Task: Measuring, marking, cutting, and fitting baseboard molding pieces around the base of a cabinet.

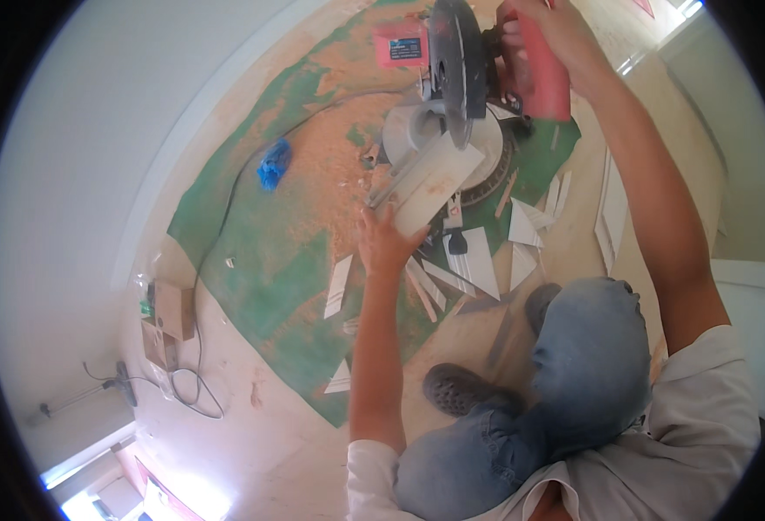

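Note:
A miter saw with a red body [546,87] and a dark round blade guard [457,65] stands ahead of me on the floor. My right hand [565,39] is wrapped round its red handle, at the upper right. On the round grey saw base [487,148] lies a white board [435,189], set at a slant with its far end by the blade. My left hand [385,241] grips the near end of that board, thumb on one side and fingers on the other. The guard hides where blade and board meet.
Sawdust [322,165] covers much of the green mat [270,286]. White triangular offcuts [478,265] and strips [338,286] lie near my shoes [461,388]. A blue crumpled bag [274,165], a cable [223,217] and cardboard boxes [172,311] are at the left.

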The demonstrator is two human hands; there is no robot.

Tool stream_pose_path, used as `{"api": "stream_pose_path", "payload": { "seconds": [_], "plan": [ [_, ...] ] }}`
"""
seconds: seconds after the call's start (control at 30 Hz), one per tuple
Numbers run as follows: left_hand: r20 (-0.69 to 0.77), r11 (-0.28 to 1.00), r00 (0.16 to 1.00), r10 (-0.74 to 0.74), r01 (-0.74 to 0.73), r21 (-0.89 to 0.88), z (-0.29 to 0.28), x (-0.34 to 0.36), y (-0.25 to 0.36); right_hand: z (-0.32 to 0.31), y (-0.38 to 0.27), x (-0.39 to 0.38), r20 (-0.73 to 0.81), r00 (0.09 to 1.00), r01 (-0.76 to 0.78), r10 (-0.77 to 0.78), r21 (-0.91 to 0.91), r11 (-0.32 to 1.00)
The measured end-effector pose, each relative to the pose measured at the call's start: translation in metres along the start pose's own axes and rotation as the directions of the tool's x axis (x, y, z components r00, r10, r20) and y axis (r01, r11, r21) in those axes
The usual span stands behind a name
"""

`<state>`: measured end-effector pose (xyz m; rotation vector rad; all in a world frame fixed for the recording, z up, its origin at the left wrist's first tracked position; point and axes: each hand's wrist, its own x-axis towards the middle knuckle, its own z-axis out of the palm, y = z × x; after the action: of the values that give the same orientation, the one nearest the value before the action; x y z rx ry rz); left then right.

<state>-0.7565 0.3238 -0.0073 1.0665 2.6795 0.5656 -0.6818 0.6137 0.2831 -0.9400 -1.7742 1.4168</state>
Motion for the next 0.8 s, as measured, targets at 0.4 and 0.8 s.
{"api": "stream_pose_path", "payload": {
  "seconds": [0.4, 0.8],
  "plan": [
    [-0.083, 0.999, 0.996, 0.013, -0.016, -0.045, 0.008, -0.003, 0.004, -0.009, 0.053, -0.057, -0.045, 0.996, 0.076, -0.077, -0.021, 0.997],
    [-0.003, 0.999, 1.0, -0.017, 0.017, -0.041, -0.004, -0.002, -0.003, 0.002, 0.088, -0.104, -0.058, 0.987, 0.155, -0.152, 0.059, 0.986]
  ]
}}
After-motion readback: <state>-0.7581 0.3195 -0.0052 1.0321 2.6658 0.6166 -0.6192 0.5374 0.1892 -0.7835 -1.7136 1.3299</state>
